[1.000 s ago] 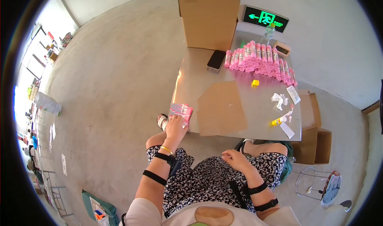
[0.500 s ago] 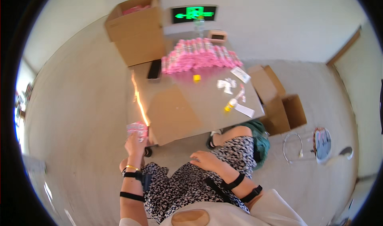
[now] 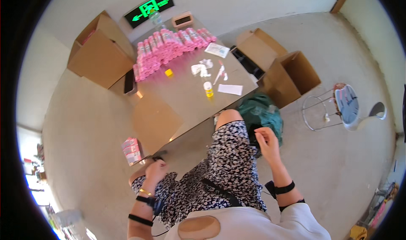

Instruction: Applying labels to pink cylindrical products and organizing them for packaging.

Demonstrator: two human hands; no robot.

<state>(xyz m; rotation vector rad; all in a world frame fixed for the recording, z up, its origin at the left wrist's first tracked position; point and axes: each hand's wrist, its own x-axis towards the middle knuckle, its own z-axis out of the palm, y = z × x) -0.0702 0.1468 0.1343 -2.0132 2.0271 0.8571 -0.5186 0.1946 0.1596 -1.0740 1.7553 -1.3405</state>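
My left hand (image 3: 156, 171) is curled closed above my left knee, just off the table's near-left corner. Whatever its fingers hold, if anything, is hidden. Beyond it, a small stack of flat pink-and-white packets (image 3: 132, 150) lies by that corner, apart from the hand. My right hand (image 3: 267, 143) is raised to the right of my lap, in front of a green plastic bag (image 3: 264, 113). Its fingers are partly bent, with a gap at the thumb, and nothing shows in them. A brown cardboard sheet (image 3: 154, 121) covers the left front of the table (image 3: 186, 100).
Pink rolled packages (image 3: 169, 47) are piled at the table's back. Nearer lie a yellow cube (image 3: 168, 72), white crumpled paper (image 3: 202, 68), a yellow-and-white bottle (image 3: 208, 89) and a phone (image 3: 130, 82). Cardboard boxes (image 3: 103, 49) flank the table. A round stool (image 3: 347, 104) stands right.
My left hand has let go of the pink packets and drawn back toward my knee. My right hand has moved right, off my lap. The view has turned to the right.
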